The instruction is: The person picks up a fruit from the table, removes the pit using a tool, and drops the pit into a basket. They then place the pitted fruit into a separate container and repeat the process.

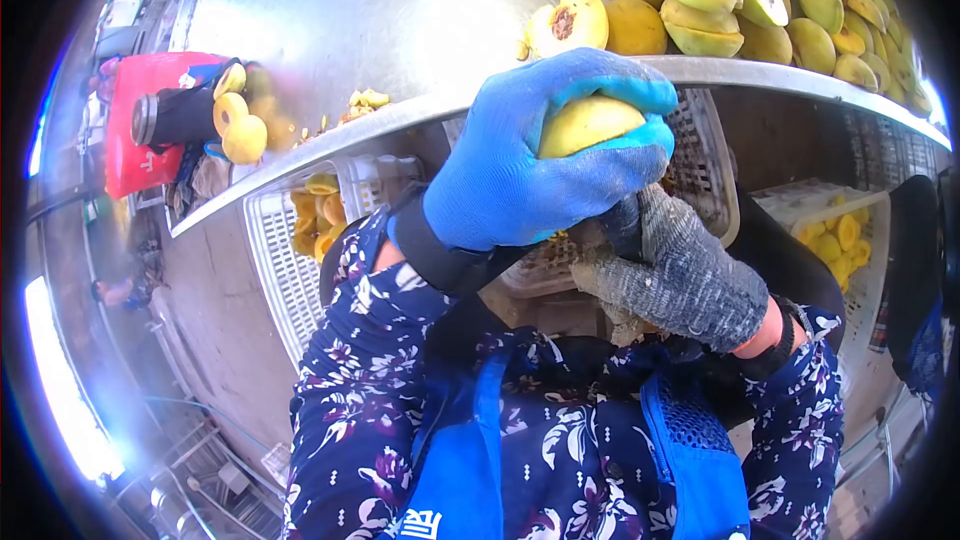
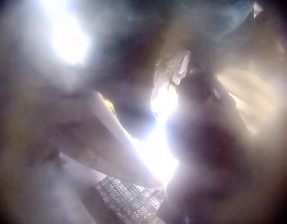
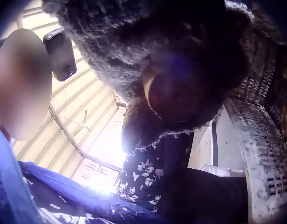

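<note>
In the head view my left hand (image 1: 545, 155), in a blue glove, grips a yellow peach (image 1: 590, 126) with the fingers curled over it, just in front of the metal table's edge. Right below it is my right hand (image 1: 690, 275) in a grey knitted glove, thumb pointing left and fingers bent. The right wrist view shows a round, dark-faced thing with a pale rim (image 3: 173, 95) inside the curled grey glove (image 3: 129, 51); I cannot tell what it is. Glare and blur hide the left hand's work in the left wrist view.
Whole and halved peaches (image 1: 700, 0) are heaped on the metal table (image 1: 350, 30) at the back right. White crates of peach halves stand below, one at left (image 1: 285, 270) and one at right (image 1: 860, 285). A red cloth-like thing (image 1: 140, 120) lies at far left.
</note>
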A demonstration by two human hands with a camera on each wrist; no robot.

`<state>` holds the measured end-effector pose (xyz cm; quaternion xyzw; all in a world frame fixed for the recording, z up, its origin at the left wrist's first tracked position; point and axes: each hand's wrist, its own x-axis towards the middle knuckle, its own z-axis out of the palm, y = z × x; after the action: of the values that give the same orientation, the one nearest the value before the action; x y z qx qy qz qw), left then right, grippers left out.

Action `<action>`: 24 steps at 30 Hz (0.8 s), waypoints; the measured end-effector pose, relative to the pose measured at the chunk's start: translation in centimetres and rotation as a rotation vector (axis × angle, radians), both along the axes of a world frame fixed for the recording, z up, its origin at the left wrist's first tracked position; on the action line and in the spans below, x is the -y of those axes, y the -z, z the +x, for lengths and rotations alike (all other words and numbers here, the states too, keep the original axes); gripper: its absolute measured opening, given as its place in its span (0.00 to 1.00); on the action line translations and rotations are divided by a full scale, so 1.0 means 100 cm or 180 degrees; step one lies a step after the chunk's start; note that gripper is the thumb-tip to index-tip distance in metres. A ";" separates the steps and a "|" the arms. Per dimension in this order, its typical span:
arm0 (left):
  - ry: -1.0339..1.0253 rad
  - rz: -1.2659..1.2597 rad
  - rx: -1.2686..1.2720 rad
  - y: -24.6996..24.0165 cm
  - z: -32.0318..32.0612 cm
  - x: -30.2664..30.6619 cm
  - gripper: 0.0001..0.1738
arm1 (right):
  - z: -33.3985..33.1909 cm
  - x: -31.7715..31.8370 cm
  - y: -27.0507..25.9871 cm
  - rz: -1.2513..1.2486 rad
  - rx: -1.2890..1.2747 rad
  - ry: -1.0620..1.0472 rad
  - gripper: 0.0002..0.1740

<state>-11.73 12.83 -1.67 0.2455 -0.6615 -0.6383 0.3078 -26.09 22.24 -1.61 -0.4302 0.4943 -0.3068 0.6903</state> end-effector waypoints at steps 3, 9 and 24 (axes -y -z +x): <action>0.0376 0.0185 0.0215 0.000 0.005 0.006 0.16 | 0.005 -0.007 0.009 -0.1250 -0.0375 0.0267 0.24; 0.0691 0.0216 0.0381 -0.002 0.004 0.009 0.15 | -0.010 0.002 -0.016 0.1356 0.0793 -0.0353 0.23; 0.0437 0.1082 -0.0413 -0.012 -0.001 -0.001 0.23 | -0.021 0.002 -0.028 0.1964 0.1862 -0.0514 0.21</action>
<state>-11.84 12.93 -0.52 0.2066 -0.5380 -0.7749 0.2597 -28.17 22.02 1.22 -0.1358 0.3112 -0.1987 0.9194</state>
